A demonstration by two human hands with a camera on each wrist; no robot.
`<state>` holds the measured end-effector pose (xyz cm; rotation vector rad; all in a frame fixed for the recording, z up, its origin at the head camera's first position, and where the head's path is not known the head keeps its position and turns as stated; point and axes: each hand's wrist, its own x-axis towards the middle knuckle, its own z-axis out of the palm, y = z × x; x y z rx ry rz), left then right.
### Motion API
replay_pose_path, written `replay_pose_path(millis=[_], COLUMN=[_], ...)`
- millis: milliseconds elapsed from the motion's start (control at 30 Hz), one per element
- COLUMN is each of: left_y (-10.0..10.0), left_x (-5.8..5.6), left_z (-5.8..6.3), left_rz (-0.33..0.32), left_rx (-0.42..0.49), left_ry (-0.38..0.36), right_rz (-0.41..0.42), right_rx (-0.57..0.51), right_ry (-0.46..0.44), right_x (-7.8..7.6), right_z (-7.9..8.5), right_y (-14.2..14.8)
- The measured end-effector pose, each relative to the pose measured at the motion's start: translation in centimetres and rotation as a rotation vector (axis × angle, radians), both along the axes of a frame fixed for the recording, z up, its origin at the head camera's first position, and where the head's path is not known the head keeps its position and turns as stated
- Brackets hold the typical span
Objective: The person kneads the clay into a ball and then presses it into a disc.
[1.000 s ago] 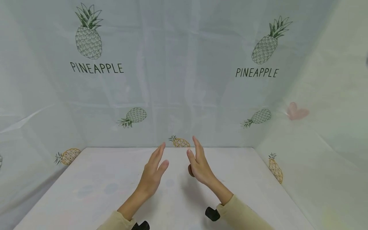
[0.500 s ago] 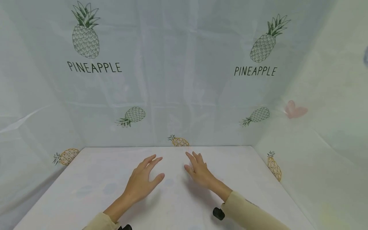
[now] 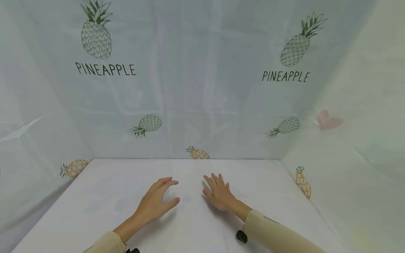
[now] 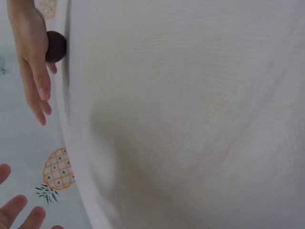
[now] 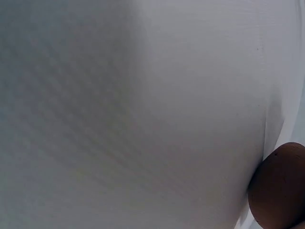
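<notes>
A brown egg (image 5: pixel 279 188) lies in the lower right of the right wrist view, against the white tabletop. In the left wrist view the same egg (image 4: pixel 56 46) shows dark under the palm of my right hand (image 4: pixel 33 52). From the head view my right hand (image 3: pixel 219 193) covers it, fingers spread and nearly straight, palm down. How firmly the palm touches the egg I cannot tell. My left hand (image 3: pixel 155 202) hovers over the table to the left, thumb apart from its loosely bent fingers, and holds nothing. Its fingertips (image 4: pixel 14 206) poke into the left wrist view's lower left corner.
White cloth covers the table (image 3: pixel 104 186). A pale curtain (image 3: pixel 196 88) with printed pineapples closes off the back and both sides. Black wrist devices, such as the right one (image 3: pixel 242 236), sit by the beige sleeves (image 3: pixel 275 232).
Both hands have turned from upright, facing palms to palms lower and downward. The left has drawn back to the left. The egg, glimpsed beside the right palm earlier, is now hidden from the head view.
</notes>
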<state>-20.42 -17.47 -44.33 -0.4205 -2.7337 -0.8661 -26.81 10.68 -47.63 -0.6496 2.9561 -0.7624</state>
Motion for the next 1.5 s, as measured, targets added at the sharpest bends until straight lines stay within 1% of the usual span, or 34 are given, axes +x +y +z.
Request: replay_pose_path(millis=[100, 200, 333, 467, 567, 667, 800, 900, 967, 1067, 1233, 1300, 1433, 1500], left_y=[0.1, 0.2, 0.3, 0.6, 0.7, 0.8, 0.6, 0.5, 0.6, 0.8, 1.2, 1.2, 0.8, 0.3], left_x=[-0.2, -0.2, -0.4, -0.6, -0.8, -1.0, -1.2, -1.3, -1.3, -1.3, -1.4, -1.4, -1.4, -1.4], left_z=[-0.2, -0.3, -0.4, -0.4, -0.1, 0.3, 0.7, 0.8, 0.8, 0.7, 0.7, 0.9, 1.1, 1.1], left_rz=[-0.018, -0.038, -0.055, -0.054, -0.06, -0.064, -0.053, -0.042, -0.038, -0.035, -0.027, -0.027, -0.022, -0.016], left_rx=[0.022, 0.027, 0.028, 0.048, 0.065, 0.07, 0.083, 0.114, 0.144, 0.181, 0.201, 0.204, 0.2, 0.19], left_ry=[-0.015, -0.012, -0.013, -0.041, -0.06, -0.064, -0.06, -0.07, -0.086, -0.108, -0.124, -0.122, -0.131, -0.144], right_rz=[-0.014, -0.037, -0.062, -0.074, -0.092, -0.106, -0.1, -0.095, -0.094, -0.103, -0.118, -0.112, -0.099, -0.092], right_rx=[0.053, 0.09, 0.096, 0.107, 0.123, 0.139, 0.155, 0.175, 0.191, 0.226, 0.225, 0.209, 0.199, 0.179], right_ry=[0.009, -0.002, 0.007, 0.041, 0.072, 0.102, 0.154, 0.194, 0.205, 0.195, 0.182, 0.175, 0.114, 0.061], right_x=[0.0, -0.3, -0.4, 0.0, 0.1, 0.0, -0.1, -0.2, -0.2, -0.4, -0.6, -0.6, -0.7, -0.6], right_z=[-0.2, -0.7, -1.1, -1.0, -1.3, -1.5, -1.7, -1.9, -2.2, -2.8, -3.5, -3.4, -3.4, -3.2], right_y=[-0.1, -0.3, -0.3, -0.3, -0.3, -0.4, -0.9, -1.1, -1.2, -1.2, -1.1, -1.1, -0.9, -0.7])
